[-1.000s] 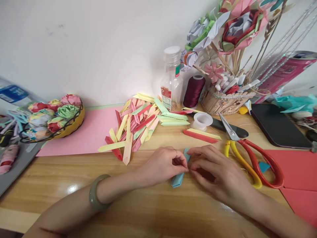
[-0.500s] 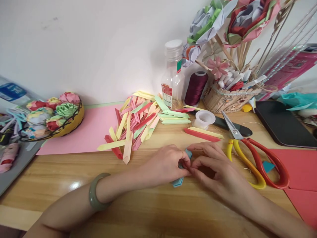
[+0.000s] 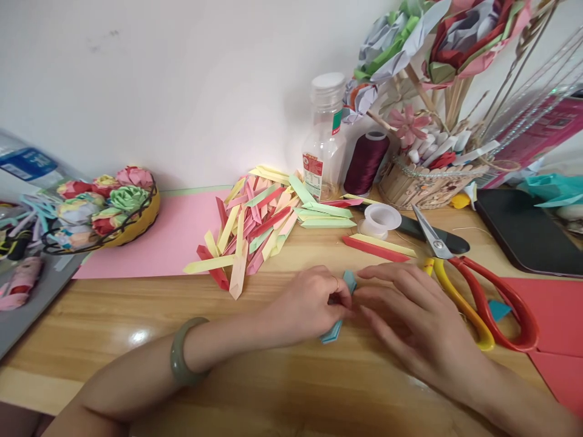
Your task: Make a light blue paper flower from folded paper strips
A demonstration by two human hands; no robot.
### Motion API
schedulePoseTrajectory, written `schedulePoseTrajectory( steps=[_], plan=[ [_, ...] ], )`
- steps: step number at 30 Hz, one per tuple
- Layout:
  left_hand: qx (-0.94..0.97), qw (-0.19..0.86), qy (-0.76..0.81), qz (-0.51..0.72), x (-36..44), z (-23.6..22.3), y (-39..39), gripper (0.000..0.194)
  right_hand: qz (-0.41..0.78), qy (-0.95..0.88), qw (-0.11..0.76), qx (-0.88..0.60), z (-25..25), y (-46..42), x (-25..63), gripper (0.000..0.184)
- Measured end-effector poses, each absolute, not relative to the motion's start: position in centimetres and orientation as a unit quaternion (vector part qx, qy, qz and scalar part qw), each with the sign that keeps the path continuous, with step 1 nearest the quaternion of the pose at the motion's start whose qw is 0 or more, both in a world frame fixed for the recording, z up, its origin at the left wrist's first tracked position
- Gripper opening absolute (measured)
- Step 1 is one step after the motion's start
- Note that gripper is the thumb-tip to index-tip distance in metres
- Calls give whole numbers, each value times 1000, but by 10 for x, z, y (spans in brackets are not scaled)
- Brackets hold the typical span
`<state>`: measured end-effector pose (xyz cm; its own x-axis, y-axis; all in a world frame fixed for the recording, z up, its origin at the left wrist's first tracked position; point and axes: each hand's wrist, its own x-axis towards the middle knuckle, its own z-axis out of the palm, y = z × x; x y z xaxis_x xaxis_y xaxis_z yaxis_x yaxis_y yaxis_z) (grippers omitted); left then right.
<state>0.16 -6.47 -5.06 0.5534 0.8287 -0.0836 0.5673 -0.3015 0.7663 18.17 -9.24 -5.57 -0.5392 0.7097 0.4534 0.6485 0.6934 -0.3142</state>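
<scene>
Between the fingers of my left hand [image 3: 314, 303] is a folded strip of blue paper [image 3: 332, 332], its two ends showing above and below my grip. My thumb and forefinger are pinched over its middle, so that part is hidden. My right hand [image 3: 416, 321] is just to the right of the strip, thumb and fingers apart, with nothing visible in it. Its fingertips come close to the left fingertips; whether they touch is hard to tell. Beyond my hands lies a heap of folded paper strips [image 3: 257, 221] in pink, red, yellow, green and peach.
Scissors [image 3: 455, 261] with red and yellow handles lie right of my right hand, near a white spool [image 3: 380, 220]. A clear bottle [image 3: 324, 139], purple thread [image 3: 365, 164], a stick-sided pot [image 3: 426, 182] and a phone [image 3: 531, 230] stand or lie behind. A flower basket [image 3: 150, 209] sits left.
My right fingers have come away from the left fingertips and spread a little, moving right. The left hand keeps its pinch on the blue strip. The whole view has shifted slightly.
</scene>
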Motion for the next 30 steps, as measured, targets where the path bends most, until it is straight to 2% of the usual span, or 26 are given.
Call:
schedulePoseTrajectory(
  steps=[3,9,16,24,30],
  plan=[
    [766,422,452,175,0,-52,-64,3,54,-884,268,-380,-59,-90,183,16],
    [761,448,433,181,-1,-54,-63,9,45,-887,288,-359,-61,-87,180,13],
    [738,476,442,182,-2,-55,-62,7,37,-881,309,-357,-60,-85,175,8],
    [721,522,423,171,-7,-57,-60,9,58,-864,330,-375,-63,-89,174,11],
    [730,510,427,154,-7,-49,-57,11,66,-878,319,-350,-66,-91,175,11]
  ],
)
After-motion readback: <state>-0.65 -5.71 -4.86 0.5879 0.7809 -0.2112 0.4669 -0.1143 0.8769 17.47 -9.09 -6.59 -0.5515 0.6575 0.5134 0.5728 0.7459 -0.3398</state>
